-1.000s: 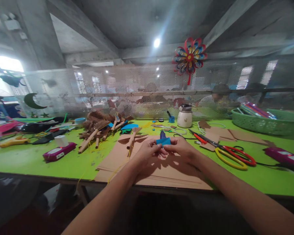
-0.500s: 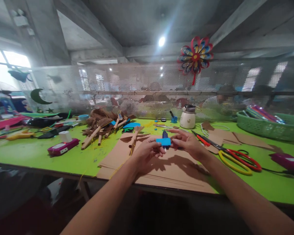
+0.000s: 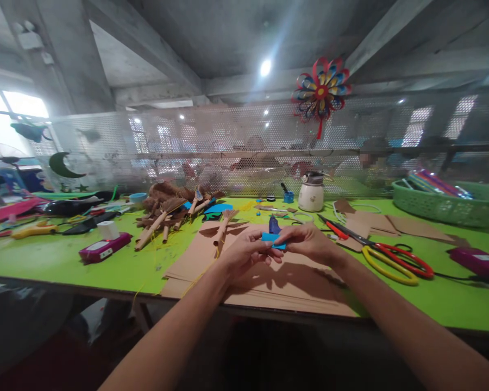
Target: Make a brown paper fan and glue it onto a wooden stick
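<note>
My left hand [image 3: 246, 254] and my right hand [image 3: 307, 243] meet above a stack of brown cardboard sheets [image 3: 269, 282]. Both pinch a small piece of blue paper [image 3: 272, 239] between their fingertips. The fingers of each hand are curled and closed on it. Just behind the hands a dark blue object [image 3: 274, 224] stands on the cardboard; I cannot make out what it is.
On the green table [image 3: 57, 260]: large scissors with yellow and red handles [image 3: 385, 258], a white pot [image 3: 311, 195], a heap of little brown brooms [image 3: 167, 209], a pink box [image 3: 105, 247], a green basket [image 3: 448, 206]. A perforated mesh screen [image 3: 228, 146] with a paper pinwheel [image 3: 321, 92] closes off the back.
My right hand's spread fingers have closed back onto the blue paper. Both hands have dropped slightly toward the cardboard.
</note>
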The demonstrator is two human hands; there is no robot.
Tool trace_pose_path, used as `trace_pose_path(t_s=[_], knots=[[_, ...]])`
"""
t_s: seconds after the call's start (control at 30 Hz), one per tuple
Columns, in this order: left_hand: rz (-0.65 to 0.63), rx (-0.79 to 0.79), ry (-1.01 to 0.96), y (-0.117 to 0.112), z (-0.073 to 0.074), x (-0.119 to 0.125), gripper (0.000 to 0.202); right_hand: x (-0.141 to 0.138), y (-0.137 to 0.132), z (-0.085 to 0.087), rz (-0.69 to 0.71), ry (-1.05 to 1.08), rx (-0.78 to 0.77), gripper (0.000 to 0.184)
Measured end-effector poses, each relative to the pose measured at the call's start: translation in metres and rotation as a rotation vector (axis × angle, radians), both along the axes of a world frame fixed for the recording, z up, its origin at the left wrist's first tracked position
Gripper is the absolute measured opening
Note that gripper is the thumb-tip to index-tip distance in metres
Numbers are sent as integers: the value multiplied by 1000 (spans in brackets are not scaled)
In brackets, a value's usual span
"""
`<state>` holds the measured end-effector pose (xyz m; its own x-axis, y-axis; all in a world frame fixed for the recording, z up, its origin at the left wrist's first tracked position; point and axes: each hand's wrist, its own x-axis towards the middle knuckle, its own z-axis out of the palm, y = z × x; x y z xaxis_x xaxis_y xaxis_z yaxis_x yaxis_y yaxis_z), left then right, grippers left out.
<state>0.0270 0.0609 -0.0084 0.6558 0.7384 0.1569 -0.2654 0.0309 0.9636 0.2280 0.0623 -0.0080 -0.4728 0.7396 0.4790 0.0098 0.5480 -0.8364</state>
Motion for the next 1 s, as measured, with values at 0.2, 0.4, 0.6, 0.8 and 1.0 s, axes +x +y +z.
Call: trace_pose_path(t_s=[0.2,0.4,0.6,0.8,1.0], knots=[[-29,25,6,0,-2,1,21,7,-2,6,-2,-121,87,17],[-9,81,97,-3,-3,3,24,9,-6,11,12,-265,46,23],[-53,66,137,-3,-4,3,24,10,-6,11,42,-296,-53,22],[-51,43,88,1,-8,3,24,8,-6,12,112,-268,-83,22],[-69,62,87,1,-7,2,28,10,-6,13,105,-295,-22,21]])
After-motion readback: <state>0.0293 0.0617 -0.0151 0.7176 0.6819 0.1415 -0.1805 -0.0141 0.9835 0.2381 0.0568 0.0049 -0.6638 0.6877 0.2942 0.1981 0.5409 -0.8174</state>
